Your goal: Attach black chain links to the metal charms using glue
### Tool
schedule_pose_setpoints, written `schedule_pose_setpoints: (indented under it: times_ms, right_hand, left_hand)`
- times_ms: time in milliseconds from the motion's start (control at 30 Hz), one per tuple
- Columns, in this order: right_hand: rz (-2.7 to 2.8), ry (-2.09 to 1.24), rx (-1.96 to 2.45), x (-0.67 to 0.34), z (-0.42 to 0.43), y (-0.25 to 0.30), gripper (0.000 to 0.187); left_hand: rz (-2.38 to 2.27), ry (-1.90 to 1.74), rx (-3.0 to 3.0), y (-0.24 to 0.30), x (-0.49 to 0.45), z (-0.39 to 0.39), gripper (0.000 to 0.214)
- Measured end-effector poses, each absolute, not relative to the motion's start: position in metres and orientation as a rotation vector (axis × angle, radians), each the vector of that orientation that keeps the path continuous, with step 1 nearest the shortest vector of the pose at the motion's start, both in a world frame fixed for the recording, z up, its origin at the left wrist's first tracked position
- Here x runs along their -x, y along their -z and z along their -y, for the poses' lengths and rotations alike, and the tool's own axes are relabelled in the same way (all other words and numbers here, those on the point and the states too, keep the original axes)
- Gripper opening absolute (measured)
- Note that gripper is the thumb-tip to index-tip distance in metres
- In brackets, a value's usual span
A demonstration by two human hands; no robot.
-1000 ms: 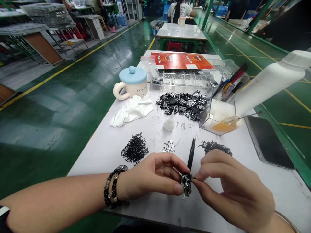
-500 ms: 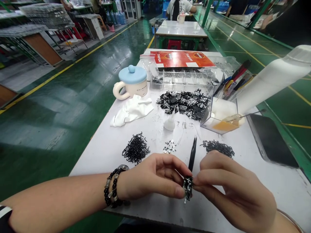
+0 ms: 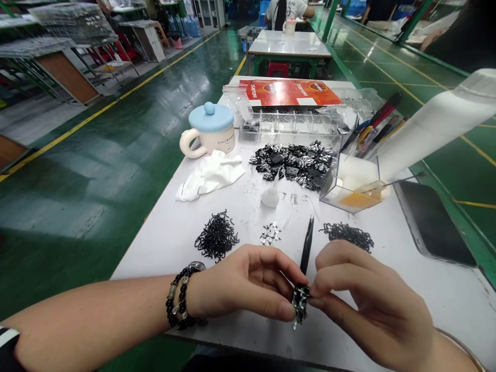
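My left hand (image 3: 248, 281) pinches a small black and silver metal part (image 3: 299, 302) between thumb and fingers, just above the near edge of the white table (image 3: 186, 232). My right hand (image 3: 372, 305) meets it from the right, fingertips closed on the same part. Black tweezers (image 3: 307, 245) lie on the table right behind the two hands. A pile of black hooks (image 3: 217, 236) sits to the left, another pile of black hooks (image 3: 347, 235) to the right. A few small silver pieces (image 3: 270, 233) lie between them.
Farther back are a heap of black parts (image 3: 296, 164), a white cloth (image 3: 211, 175), a cream mug with a blue lid (image 3: 211, 132), a clear divided box (image 3: 290, 126), a clear holder with tools (image 3: 360, 170), a white bottle (image 3: 434, 126) and a phone (image 3: 434, 225). A person sits at a far table.
My right hand's fingertips have closed in tighter on the small part held by the left. The view has shifted slightly; the table items have not moved.
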State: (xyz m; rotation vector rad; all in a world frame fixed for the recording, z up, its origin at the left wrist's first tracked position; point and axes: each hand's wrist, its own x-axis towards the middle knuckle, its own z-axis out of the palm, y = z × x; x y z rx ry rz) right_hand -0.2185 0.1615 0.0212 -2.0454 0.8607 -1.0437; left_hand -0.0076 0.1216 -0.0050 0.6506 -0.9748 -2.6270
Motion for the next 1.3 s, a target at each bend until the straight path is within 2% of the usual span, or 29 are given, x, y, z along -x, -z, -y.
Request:
schedule_pose_setpoints:
  times_ms: [167,633,1300]
  right_hand:
    - [-0.895,1.007,1.909,0.2185,-0.1594,-0.0185,0.02]
    - [-0.792,0.87,1.901,0.2246,-0.1634,-0.0194,0.028]
    - [-0.835,0.776,1.693,0.2233,-0.1608,-0.0195,0.025]
  left_hand:
    - [0.992,2.602,-0.63,0.0046,0.0073,-0.123,0.034]
    - [1.104,2.566,-0.562,-0.001,0.0084,-0.1221,0.033]
    - [1.101,2.59,-0.577,-0.0021,0.0102,-0.1219,0.03]
